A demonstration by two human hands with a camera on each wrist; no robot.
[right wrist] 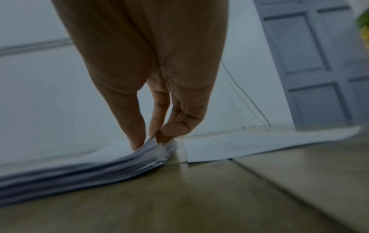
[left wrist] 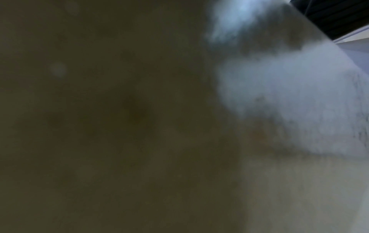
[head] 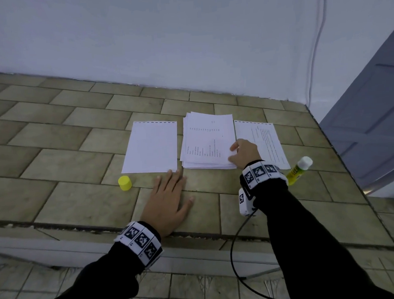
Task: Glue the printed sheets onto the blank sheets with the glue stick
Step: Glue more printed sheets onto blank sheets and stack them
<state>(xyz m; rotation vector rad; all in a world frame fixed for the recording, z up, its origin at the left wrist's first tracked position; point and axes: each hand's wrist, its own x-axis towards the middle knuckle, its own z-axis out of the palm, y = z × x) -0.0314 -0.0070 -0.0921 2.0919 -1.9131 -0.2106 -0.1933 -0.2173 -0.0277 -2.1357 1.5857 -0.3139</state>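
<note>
Stack of printed sheets [head: 208,141] at frame centre, blank sheet [head: 151,148] just left. Right wrist view alone shows the right hand [head: 244,153] pinching the stack's near corner; left hand [head: 169,203] lies flat, released, on the tiled table [head: 56,155]. Uncapped glue stick [head: 299,169] right.

left wrist view: blurred, dark | glue stick [head: 299,170]: base hidden behind right wristband | printed text: unreadable
</note>
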